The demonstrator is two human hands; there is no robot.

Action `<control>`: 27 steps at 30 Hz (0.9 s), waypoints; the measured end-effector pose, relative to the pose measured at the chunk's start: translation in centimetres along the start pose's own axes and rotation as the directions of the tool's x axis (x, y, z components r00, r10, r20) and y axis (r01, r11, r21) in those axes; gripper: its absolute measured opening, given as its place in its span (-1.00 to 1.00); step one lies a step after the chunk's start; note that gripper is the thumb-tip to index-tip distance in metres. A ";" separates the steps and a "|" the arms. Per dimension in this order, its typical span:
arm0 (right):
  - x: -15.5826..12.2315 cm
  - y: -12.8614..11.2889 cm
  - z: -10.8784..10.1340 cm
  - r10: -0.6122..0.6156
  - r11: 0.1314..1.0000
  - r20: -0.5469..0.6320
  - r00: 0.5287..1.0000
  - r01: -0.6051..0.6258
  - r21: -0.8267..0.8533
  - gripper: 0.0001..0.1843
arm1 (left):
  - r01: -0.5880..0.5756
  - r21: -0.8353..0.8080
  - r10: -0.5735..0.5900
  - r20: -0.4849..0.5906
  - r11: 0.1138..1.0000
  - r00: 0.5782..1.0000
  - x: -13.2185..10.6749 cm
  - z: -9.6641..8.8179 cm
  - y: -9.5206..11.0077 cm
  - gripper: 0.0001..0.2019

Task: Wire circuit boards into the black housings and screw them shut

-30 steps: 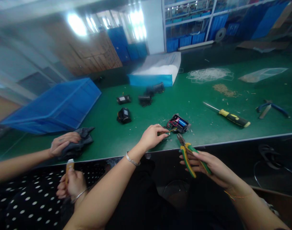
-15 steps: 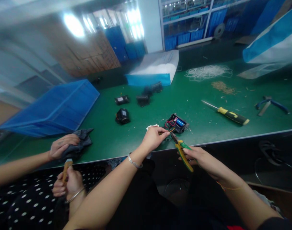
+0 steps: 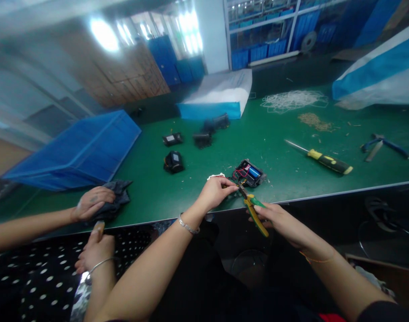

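Observation:
My left hand (image 3: 215,193) is closed in a pinch at the table's front edge, its fingertips on thin wires beside an open black housing (image 3: 257,180). A blue cylinder (image 3: 254,171) and red wires (image 3: 239,173) show inside that housing. Part of a white piece (image 3: 216,176) sticks out behind the left hand. In my right hand (image 3: 271,215) are pliers (image 3: 255,213) with yellow and green handles. Their dark jaws point up and left, right at the left fingertips. Whether the jaws are closed on a wire is too small to tell.
A screwdriver (image 3: 330,161) and blue-handled pliers (image 3: 378,144) lie to the right. Black units (image 3: 173,162) stand at centre left, near a blue crate (image 3: 77,150). On the left, a co-worker's hands (image 3: 95,250) hold a wooden-handled tool and a dark cloth (image 3: 115,201).
My pliers have shifted slightly left, their jaws nearer my left fingertips. The co-worker's lower hand has turned with its tool. My left hand still pinches the wires.

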State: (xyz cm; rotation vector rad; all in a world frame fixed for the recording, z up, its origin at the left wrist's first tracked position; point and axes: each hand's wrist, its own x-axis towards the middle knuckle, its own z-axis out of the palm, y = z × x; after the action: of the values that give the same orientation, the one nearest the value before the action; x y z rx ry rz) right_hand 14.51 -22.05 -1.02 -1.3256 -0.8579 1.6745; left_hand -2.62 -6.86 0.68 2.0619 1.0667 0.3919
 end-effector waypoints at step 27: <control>0.7 -0.7 0.0 0.122 0.992 -0.038 0.992 -0.123 -0.028 -0.50 | -0.108 0.155 0.101 0.053 0.982 0.994 0.0 0.0 0.9 -0.86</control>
State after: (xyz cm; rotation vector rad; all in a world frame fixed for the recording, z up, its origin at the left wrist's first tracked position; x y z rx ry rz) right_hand 14.58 -21.17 -0.71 -1.4506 -0.7979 1.7323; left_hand -2.14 -7.20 1.33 2.2629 0.9931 0.3210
